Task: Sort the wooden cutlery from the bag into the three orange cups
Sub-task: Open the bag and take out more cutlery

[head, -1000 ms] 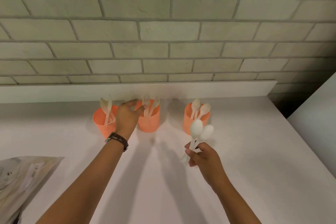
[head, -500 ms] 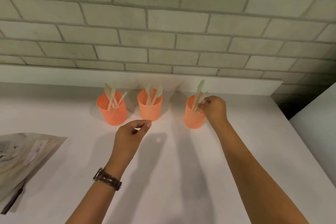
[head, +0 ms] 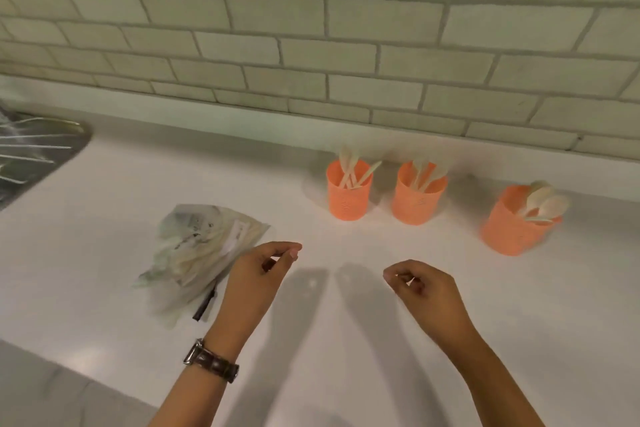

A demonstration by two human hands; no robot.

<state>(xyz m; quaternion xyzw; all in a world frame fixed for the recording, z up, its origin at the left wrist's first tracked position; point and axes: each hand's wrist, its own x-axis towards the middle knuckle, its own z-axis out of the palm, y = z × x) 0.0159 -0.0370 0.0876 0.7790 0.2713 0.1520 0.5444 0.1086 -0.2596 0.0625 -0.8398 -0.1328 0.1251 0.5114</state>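
Observation:
Three orange cups stand in a row near the brick wall. The left cup (head: 347, 196) and the middle cup (head: 417, 199) each hold several pale wooden pieces. Wooden spoons (head: 547, 204) stick out of the right cup (head: 512, 227). A clear plastic bag (head: 199, 253) with wooden cutlery inside lies flat on the white counter, left of the cups. My left hand (head: 258, 279) hovers just right of the bag, fingers loosely curled, holding nothing. My right hand (head: 424, 291) hangs in front of the cups, also loosely curled and empty.
The white counter (head: 346, 340) runs back to a low ledge under the brick wall (head: 311, 28). A metal sink (head: 31, 152) sits at the far left. A dark thin object (head: 205, 305) pokes out from under the bag. The counter's front edge shows at bottom left.
My right hand dropped its spoons into the right cup and pulled back empty. My left hand drew back from the cups toward the bag. The view swung left, bringing the bag and sink in.

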